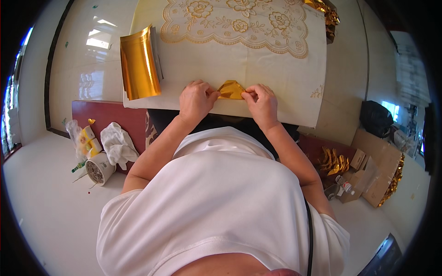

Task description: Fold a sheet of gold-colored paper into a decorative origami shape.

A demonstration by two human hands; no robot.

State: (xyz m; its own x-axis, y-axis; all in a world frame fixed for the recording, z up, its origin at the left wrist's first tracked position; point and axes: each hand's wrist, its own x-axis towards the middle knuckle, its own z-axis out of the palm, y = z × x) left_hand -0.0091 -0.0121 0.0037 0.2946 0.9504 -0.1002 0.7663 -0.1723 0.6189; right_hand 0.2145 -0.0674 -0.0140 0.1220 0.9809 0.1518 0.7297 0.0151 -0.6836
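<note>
A folded piece of gold foil paper, shaped roughly like a trapezoid, lies at the near edge of the cloth-covered table. My left hand pinches its left corner between thumb and fingers. At the opposite corner, the thumb and fingertips of my right hand grip the foil. To the left of my hands rests a stack of gold foil sheets, slightly curled, with grey edges showing along its right side. The undersides of my fingers are hidden.
Gold folded pieces sit on the dark red bench at the right, near a cardboard box and a plastic bottle. On the left are a white cloth, a yellow tissue pack and a white pot. More gold foil is at the far right table corner.
</note>
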